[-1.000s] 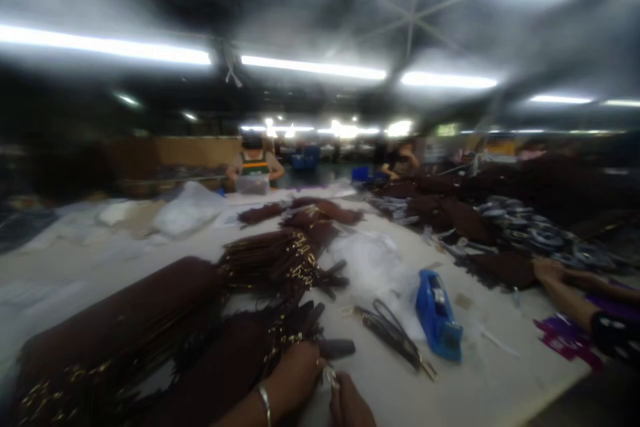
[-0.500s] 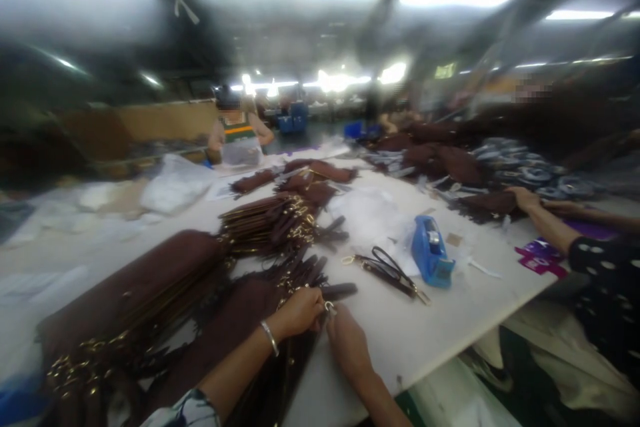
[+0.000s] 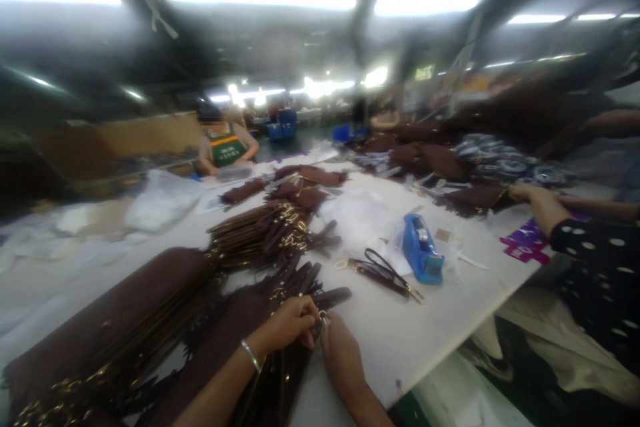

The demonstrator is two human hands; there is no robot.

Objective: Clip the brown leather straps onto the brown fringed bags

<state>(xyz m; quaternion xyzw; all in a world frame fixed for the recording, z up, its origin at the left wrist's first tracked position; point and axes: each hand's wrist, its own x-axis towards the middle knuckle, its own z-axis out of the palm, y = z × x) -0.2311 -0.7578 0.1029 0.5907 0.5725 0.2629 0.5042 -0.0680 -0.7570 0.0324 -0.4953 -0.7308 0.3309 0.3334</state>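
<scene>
Above the near table edge, my left hand (image 3: 294, 325), with a silver bangle at the wrist, is closed in a pinch. Close beside it, my right hand (image 3: 344, 350) pinches a small metal clasp (image 3: 323, 315). The clasp sits between the two hands, and its lower part is hidden by fingers. Whether the left fingers grip the clasp or a strap end is unclear. Beneath and left of my hands lies a stack of dark brown leather bags (image 3: 220, 327) with straps and gold hardware. A loose dark wrist strap (image 3: 383, 273) with gold hooks rests to the right.
A blue tape dispenser (image 3: 423, 250) stands right of the strap, before crumpled white sheets (image 3: 357, 210). More brown bags (image 3: 115, 300) are piled at left. A co-worker's arm in a dotted sleeve (image 3: 590, 240) reaches in at right. Another person (image 3: 227, 147) is across the table.
The view has turned slightly right, shifting the scene left. My hands stay together at the clasp. The person across has lowered a pale sheet or bag toward the table.
</scene>
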